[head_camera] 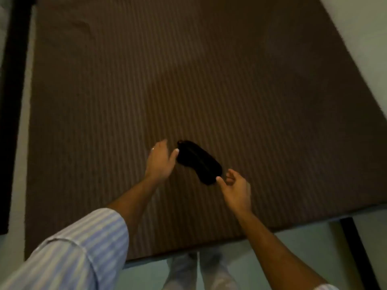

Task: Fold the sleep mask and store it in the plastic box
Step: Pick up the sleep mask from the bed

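A black sleep mask [199, 161] lies flat on the brown striped bedspread [209, 80], slanting from upper left to lower right. My left hand [160, 160] rests at the mask's upper left end, thumb touching its edge, fingers apart. My right hand [235, 188] is at the lower right end, thumb tip at the mask's edge and fingers curled loosely beside it. Neither hand has lifted the mask. No plastic box is in view.
The bed's near edge [209, 250] runs across the bottom, with pale floor and my legs [199, 273] below it. A dark frame post [356, 248] stands at the lower right. A dark vertical strip [12, 101] borders the left, and a white wall [360, 38] the upper right.
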